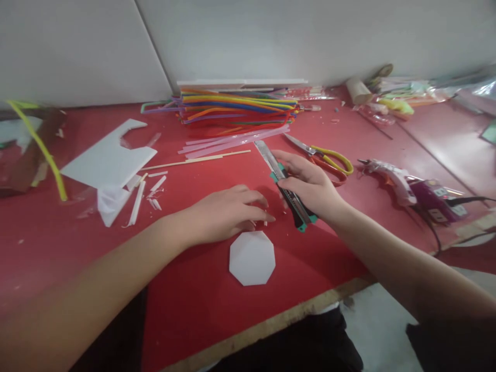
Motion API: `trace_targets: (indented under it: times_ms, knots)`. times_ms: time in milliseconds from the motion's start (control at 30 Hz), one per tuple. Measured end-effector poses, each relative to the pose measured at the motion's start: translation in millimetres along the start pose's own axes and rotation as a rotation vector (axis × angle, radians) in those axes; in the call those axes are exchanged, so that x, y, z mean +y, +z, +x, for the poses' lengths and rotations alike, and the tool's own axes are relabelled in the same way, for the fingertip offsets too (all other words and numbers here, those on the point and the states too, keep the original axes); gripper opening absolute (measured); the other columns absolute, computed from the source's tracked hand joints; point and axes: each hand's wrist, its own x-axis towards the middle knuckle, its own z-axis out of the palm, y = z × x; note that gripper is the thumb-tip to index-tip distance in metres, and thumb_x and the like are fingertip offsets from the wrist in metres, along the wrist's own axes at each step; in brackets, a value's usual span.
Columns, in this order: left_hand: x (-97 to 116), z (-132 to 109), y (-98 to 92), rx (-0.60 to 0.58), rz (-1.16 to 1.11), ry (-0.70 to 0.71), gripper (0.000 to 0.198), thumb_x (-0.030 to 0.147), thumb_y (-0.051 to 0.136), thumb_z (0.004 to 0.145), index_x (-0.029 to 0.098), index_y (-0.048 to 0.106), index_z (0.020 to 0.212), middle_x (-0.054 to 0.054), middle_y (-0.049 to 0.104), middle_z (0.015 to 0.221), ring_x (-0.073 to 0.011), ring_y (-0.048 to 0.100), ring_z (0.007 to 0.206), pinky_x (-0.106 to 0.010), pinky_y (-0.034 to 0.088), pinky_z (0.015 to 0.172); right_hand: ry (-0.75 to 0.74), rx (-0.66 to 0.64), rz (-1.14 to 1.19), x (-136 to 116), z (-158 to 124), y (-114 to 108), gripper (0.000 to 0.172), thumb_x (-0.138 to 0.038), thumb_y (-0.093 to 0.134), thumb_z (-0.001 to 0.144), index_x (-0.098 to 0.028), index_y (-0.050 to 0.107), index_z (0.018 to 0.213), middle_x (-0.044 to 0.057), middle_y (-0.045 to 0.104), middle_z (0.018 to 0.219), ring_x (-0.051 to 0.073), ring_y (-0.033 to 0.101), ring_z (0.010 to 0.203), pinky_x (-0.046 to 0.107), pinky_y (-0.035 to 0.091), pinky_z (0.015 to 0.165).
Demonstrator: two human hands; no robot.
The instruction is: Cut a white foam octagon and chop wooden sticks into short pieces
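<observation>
In my right hand point(310, 181) is a black and green utility knife point(291, 199), its long blade extended and pointing away from me. My left hand point(232, 213) rests low over the red tabletop with its fingers apart and slightly curled. Tiny pale scraps point(265, 223) lie by those fingertips; nothing shows in the hand's grasp. Just below it, a white eight-sided piece of board point(252, 259) lies flat, apart from both hands.
Left of centre lie a cut white board point(112, 155) and white offcuts point(137, 202). Colourful pipe cleaners point(236, 108) are stacked against the wall, thin wooden sticks point(197, 160) in front. To the right are scissors point(325, 155) and a glue gun point(391, 178) with a cord.
</observation>
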Motion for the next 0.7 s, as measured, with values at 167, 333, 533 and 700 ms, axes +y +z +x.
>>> trace_targets:
  times_ms: [167, 333, 533, 700]
  knots:
    - [-8.1, 11.3, 7.4, 0.026, -0.046, 0.006, 0.015, 0.025, 0.058, 0.091, 0.025, 0.072, 0.093, -0.004, 0.064, 0.103, -0.0187, 0.055, 0.095, -0.030, 0.045, 0.082, 0.110, 0.003, 0.110, 8.8, 5.5, 2.9, 0.057, -0.015, 0.058, 0.073, -0.029, 0.055, 0.128, -0.006, 0.057, 0.073, 0.011, 0.056, 0.042, 0.025, 0.048, 0.037]
    - [-15.8, -6.9, 6.0, 0.095, -0.037, -0.142, 0.018, 0.026, 0.051, 0.095, 0.021, 0.067, 0.090, -0.004, 0.063, 0.094, -0.0170, 0.058, 0.088, -0.028, 0.045, 0.077, 0.123, 0.018, 0.181, 15.2, 1.8, -4.5, 0.058, -0.016, 0.058, 0.073, -0.027, 0.052, 0.130, -0.007, 0.058, 0.067, 0.012, 0.057, 0.043, 0.027, 0.050, 0.041]
    - [-36.9, -56.8, -6.1, 0.188, 0.169, -0.353, 0.024, 0.032, 0.043, 0.097, 0.022, 0.063, 0.088, -0.003, 0.063, 0.090, -0.0197, 0.059, 0.086, -0.034, 0.046, 0.075, 0.140, 0.083, 0.229, 15.5, 10.9, -12.3, 0.062, -0.017, 0.057, 0.072, -0.026, 0.049, 0.133, -0.006, 0.059, 0.065, 0.012, 0.057, 0.044, 0.026, 0.048, 0.041]
    - [-35.5, -85.2, -20.2, 0.286, 0.655, -0.636, 0.027, 0.029, 0.039, 0.097, 0.021, 0.061, 0.083, -0.006, 0.060, 0.089, -0.0238, 0.057, 0.089, -0.038, 0.047, 0.072, 0.107, 0.115, 0.279, 15.7, 13.5, -20.4, 0.067, -0.017, 0.056, 0.072, -0.027, 0.045, 0.138, -0.006, 0.058, 0.062, 0.014, 0.057, 0.052, 0.025, 0.048, 0.042]
